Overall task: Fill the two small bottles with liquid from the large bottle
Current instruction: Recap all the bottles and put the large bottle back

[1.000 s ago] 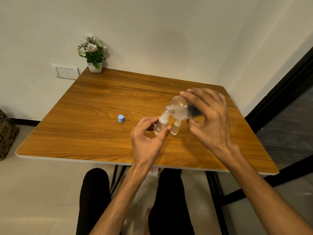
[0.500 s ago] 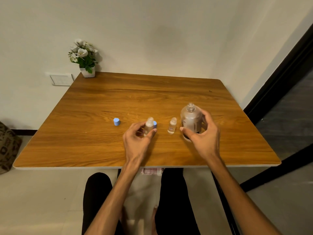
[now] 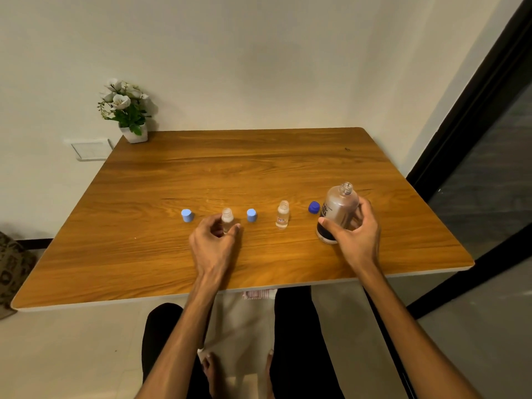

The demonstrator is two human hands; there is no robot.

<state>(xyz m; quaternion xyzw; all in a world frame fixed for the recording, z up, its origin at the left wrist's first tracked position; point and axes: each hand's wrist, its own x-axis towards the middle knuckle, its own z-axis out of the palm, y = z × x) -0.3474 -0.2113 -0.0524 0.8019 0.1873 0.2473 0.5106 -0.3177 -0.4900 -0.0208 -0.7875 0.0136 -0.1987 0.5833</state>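
The large clear bottle [image 3: 339, 208] stands upright and uncapped near the table's right side, with my right hand [image 3: 352, 234] wrapped around its lower part. One small uncapped bottle [image 3: 227, 220] stands upright left of centre, pinched between the thumb and fingers of my left hand [image 3: 214, 240]. The other small bottle [image 3: 282, 214] stands free between the two hands, uncapped, with liquid in it. Two light blue caps [image 3: 187, 215] [image 3: 251, 215] sit beside the small bottles. A dark blue cap [image 3: 313, 207] lies just left of the large bottle.
The wooden table [image 3: 259, 168] stands against a white wall. A small potted plant with white flowers [image 3: 126, 113] sits at its far left corner. A dark door frame [image 3: 466, 116] runs along the right. My legs show below the table's near edge.
The large bottle went from tilted over a small bottle to upright on the table, further right. My left hand set its small bottle down, still holding it. Camera view shifted back.
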